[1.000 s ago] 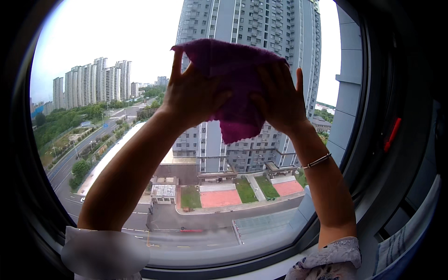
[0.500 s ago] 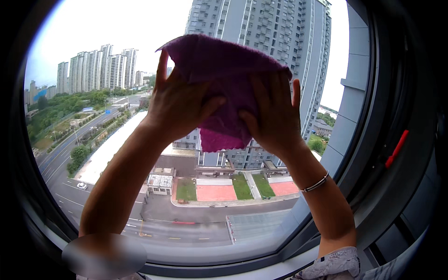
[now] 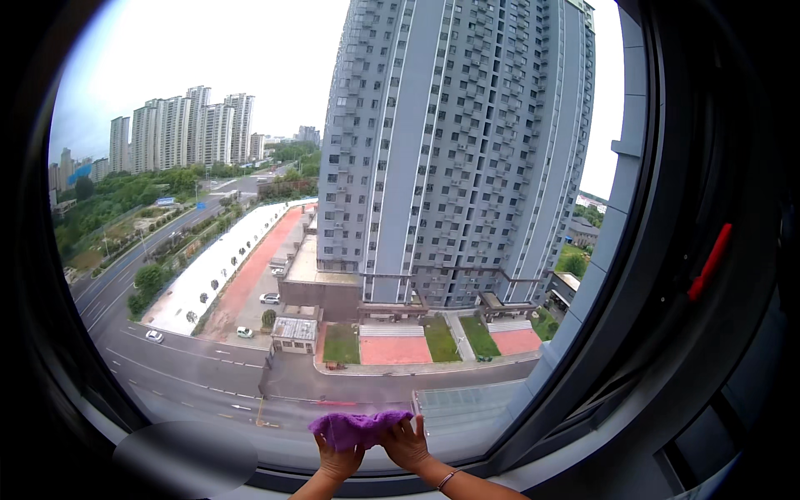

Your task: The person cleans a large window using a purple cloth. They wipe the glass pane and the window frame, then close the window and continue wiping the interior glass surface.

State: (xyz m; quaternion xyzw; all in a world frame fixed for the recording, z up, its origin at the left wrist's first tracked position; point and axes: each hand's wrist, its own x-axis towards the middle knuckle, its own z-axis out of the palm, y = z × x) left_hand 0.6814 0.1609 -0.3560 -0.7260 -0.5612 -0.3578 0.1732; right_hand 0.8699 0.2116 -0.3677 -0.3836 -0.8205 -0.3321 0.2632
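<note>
A purple cloth (image 3: 360, 430) is bunched low against the window glass (image 3: 308, 392), near the bottom of the frame. My left hand (image 3: 340, 460) grips its left part from below, thumb toward the middle. At the cloth's right end is my right hand (image 3: 406, 447), its fingers bent over the fabric and one finger standing up apart from it. A thin bracelet (image 3: 447, 479) circles my right wrist. Parts of the fingers on both hands are hidden behind the cloth.
The dark window frame (image 3: 533, 442) curves around the pane, with a pale sill below. To the right, a red handle (image 3: 710, 262) sticks out from the dark side frame. Beyond the glass, far below, are a road, lawns and a tall grey building (image 3: 467, 150). A blurred oval covers the lower left.
Both hands have brought the cloth down from the upper middle of the window to its lower edge. The cloth, spread wide before, is now bunched. Less of my forearms shows.
</note>
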